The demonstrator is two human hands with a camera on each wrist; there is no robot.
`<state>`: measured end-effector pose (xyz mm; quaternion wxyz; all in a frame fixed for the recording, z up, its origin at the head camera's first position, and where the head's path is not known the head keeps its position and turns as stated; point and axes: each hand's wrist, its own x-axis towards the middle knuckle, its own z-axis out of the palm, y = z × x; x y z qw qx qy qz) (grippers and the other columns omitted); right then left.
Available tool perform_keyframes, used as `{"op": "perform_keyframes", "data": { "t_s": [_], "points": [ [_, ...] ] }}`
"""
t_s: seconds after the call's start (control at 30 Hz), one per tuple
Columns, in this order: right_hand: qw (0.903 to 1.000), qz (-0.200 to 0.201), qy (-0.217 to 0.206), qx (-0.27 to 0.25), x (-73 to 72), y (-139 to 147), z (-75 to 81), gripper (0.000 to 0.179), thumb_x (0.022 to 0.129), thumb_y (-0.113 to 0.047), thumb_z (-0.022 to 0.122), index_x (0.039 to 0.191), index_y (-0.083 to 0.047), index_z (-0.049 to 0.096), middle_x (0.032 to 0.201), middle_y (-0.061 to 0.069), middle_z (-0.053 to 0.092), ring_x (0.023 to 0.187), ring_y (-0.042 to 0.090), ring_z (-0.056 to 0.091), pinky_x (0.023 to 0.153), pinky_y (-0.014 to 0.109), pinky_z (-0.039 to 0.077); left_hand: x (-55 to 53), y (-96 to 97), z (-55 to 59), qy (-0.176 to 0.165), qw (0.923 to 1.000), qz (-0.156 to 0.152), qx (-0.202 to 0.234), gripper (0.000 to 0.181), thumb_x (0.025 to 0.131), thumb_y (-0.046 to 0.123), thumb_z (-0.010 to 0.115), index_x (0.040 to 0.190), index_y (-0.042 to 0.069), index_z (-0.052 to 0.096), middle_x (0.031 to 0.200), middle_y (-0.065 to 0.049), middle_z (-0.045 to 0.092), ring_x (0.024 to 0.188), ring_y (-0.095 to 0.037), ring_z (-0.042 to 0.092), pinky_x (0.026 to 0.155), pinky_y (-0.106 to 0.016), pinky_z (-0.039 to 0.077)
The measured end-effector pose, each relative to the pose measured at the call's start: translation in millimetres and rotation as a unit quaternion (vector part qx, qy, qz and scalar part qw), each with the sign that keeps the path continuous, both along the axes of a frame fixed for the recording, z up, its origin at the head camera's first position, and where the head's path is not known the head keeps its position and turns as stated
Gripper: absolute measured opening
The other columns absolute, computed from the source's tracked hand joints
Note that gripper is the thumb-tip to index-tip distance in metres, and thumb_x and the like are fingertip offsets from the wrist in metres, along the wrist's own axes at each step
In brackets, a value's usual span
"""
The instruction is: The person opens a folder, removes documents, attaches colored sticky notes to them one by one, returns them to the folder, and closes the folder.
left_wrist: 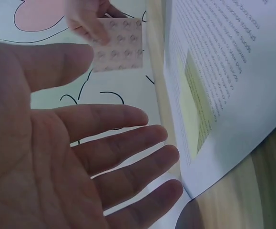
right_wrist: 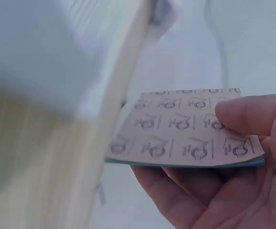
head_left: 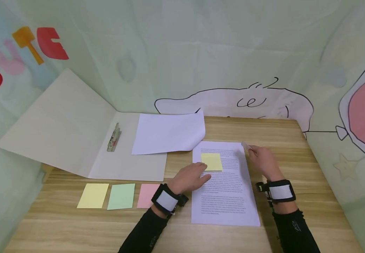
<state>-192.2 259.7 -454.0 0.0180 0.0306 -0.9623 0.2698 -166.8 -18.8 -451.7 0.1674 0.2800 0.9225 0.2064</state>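
Observation:
A printed sheet (head_left: 223, 196) lies on the wooden table, with a yellow sticky note (head_left: 214, 162) on its upper left part. Beside that note my left hand (head_left: 190, 177) reaches over the sheet, its fingertips overlapping the note's edge in the head view. The left wrist view shows the left palm (left_wrist: 56, 162) holding nothing, fingers loosely spread. At the sheet's upper right corner, my right hand (head_left: 264, 161) holds a thin square sticky note pad (right_wrist: 176, 126) between thumb and fingers. Its upturned backing is beige with printed logos, and a teal edge shows beneath.
An open grey folder (head_left: 103, 167) with a metal clip (head_left: 114, 137) stands at back left. A blank white sheet (head_left: 166, 135) overlaps it. In front lie yellow (head_left: 92, 195), green (head_left: 121, 196) and pink (head_left: 145, 195) sticky notes. A patterned cloth wall (head_left: 201, 63) borders the table.

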Motion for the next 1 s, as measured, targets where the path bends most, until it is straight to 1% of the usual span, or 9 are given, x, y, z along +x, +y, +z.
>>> {"op": "perform_keyframes", "data": {
  "t_s": [0.2,0.37,0.5,0.6,0.63,0.7,0.83,0.9,1.0],
  "points": [
    [0.9996,0.018,0.002,-0.02,15.1,-45.3,13.3,0.027,0.098,-0.015,0.05,0.111,0.002,0.067,0.058,0.002,0.046,0.048,0.015,0.038,0.046,0.029,0.031,-1.4,3.2,-3.9,-0.006,0.9991,0.031,0.028,0.052,0.1,0.038,0.043,0.135,0.0,0.048,0.136,-0.014,0.05,0.127,-0.025,0.045,0.102,-0.039,0.037],
    [0.9983,0.046,0.008,-0.034,22.8,-74.9,19.9,0.026,0.098,-0.017,0.052,0.109,0.0,0.069,0.057,0.0,0.046,0.048,0.013,0.036,0.045,0.027,0.031,-2.9,7.1,-7.2,-0.026,0.9951,0.051,0.081,0.06,0.102,0.042,0.031,0.14,-0.003,0.04,0.14,-0.016,0.045,0.13,-0.026,0.041,0.104,-0.039,0.034],
    [0.9951,0.081,0.025,-0.051,28.3,-95.5,21.9,0.023,0.097,-0.017,0.054,0.097,-0.003,0.071,0.065,0.001,0.058,0.054,0.014,0.045,0.051,0.03,0.039,-3.2,6.7,-7.4,-0.059,0.9861,0.077,0.134,0.069,0.102,0.048,0.022,0.145,-0.005,0.028,0.146,-0.016,0.036,0.134,-0.024,0.034,0.107,-0.039,0.03],
    [0.9934,0.091,0.044,-0.054,32.9,-106.7,22.2,0.023,0.097,-0.018,0.055,0.104,-0.003,0.071,0.085,0.007,0.07,0.072,0.019,0.061,0.063,0.036,0.049,-3.6,7.1,-7.0,-0.083,0.9739,0.098,0.187,0.071,0.101,0.051,0.018,0.147,-0.004,0.02,0.15,-0.014,0.027,0.136,-0.022,0.027,0.108,-0.038,0.027],
    [0.9929,0.094,0.049,-0.053,34.2,-110.2,21.8,0.025,0.097,-0.019,0.055,0.109,-0.003,0.07,0.092,0.009,0.07,0.079,0.02,0.064,0.066,0.037,0.05,-3.8,7.3,-6.9,-0.096,0.9672,0.103,0.212,0.071,0.101,0.05,0.016,0.148,-0.003,0.019,0.151,-0.013,0.025,0.136,-0.022,0.028,0.107,-0.038,0.029],
    [0.9916,0.105,0.063,-0.042,36.6,-116.9,20.0,0.028,0.097,-0.019,0.055,0.118,-0.004,0.066,0.106,0.012,0.068,0.089,0.022,0.065,0.071,0.038,0.051,-4.3,8.2,-7.3,-0.134,0.946,0.112,0.273,0.069,0.102,0.049,0.013,0.148,-0.002,0.02,0.152,-0.013,0.024,0.135,-0.024,0.031,0.104,-0.039,0.034],
    [0.987,0.136,0.085,-0.015,39.9,-126.0,15.2,0.035,0.095,-0.018,0.058,0.126,-0.003,0.06,0.115,0.013,0.065,0.085,0.019,0.065,0.069,0.034,0.051,-5.1,9.1,-8.3,-0.207,0.8893,0.143,0.382,0.062,0.104,0.041,0.011,0.142,-0.004,0.033,0.145,-0.017,0.034,0.126,-0.03,0.043,0.093,-0.039,0.045],
    [0.984,0.154,0.089,0.0,41.2,-126.8,14.4,0.041,0.092,-0.021,0.063,0.129,-0.002,0.058,0.118,0.013,0.064,0.089,0.019,0.065,0.071,0.033,0.052,-5.9,8.0,-8.3,-0.223,0.8707,0.16,0.408,0.059,0.105,0.037,0.012,0.135,-0.004,0.04,0.136,-0.018,0.042,0.12,-0.029,0.047,0.09,-0.038,0.046],
    [0.9782,0.187,0.09,0.009,41.6,-123.3,17.8,0.052,0.086,-0.025,0.071,0.129,0.0,0.056,0.123,0.015,0.061,0.097,0.022,0.064,0.076,0.035,0.052,-8.8,4.9,-6.7,-0.251,0.844,0.173,0.441,0.057,0.105,0.034,0.011,0.134,-0.005,0.041,0.128,-0.019,0.048,0.112,-0.024,0.05,0.088,-0.035,0.045]
  ]
}}
